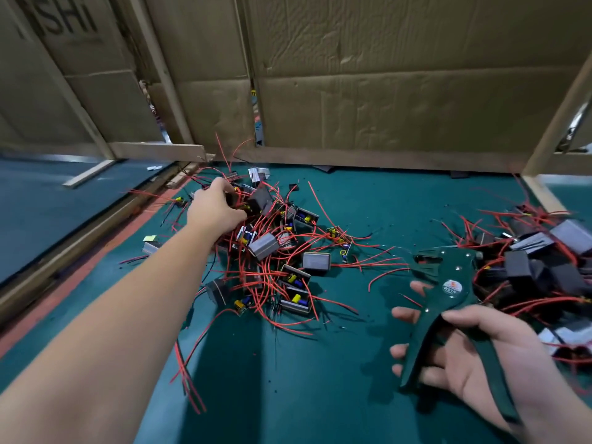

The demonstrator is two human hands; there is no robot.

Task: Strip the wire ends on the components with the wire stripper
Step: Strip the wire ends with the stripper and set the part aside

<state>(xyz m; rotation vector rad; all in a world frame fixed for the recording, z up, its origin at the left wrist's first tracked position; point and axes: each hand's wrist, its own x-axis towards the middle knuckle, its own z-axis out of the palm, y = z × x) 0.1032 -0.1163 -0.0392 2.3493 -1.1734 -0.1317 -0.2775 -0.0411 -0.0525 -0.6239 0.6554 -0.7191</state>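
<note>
Cardboard (105, 56) reads "SHI"; right grip (487, 350) curled round wire stripper (450, 285); left grip (215, 206) clutching components (263, 246).

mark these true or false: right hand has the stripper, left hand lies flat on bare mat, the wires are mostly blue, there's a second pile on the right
1. The right hand holds the green wire stripper. True.
2. The left hand lies flat on bare mat. False: it reaches into the centre pile of components, fingers curled down among them.
3. The wires are mostly blue. False: the wires are nearly all red.
4. A second pile of components lies on the right, beyond the stripper. True.
</note>
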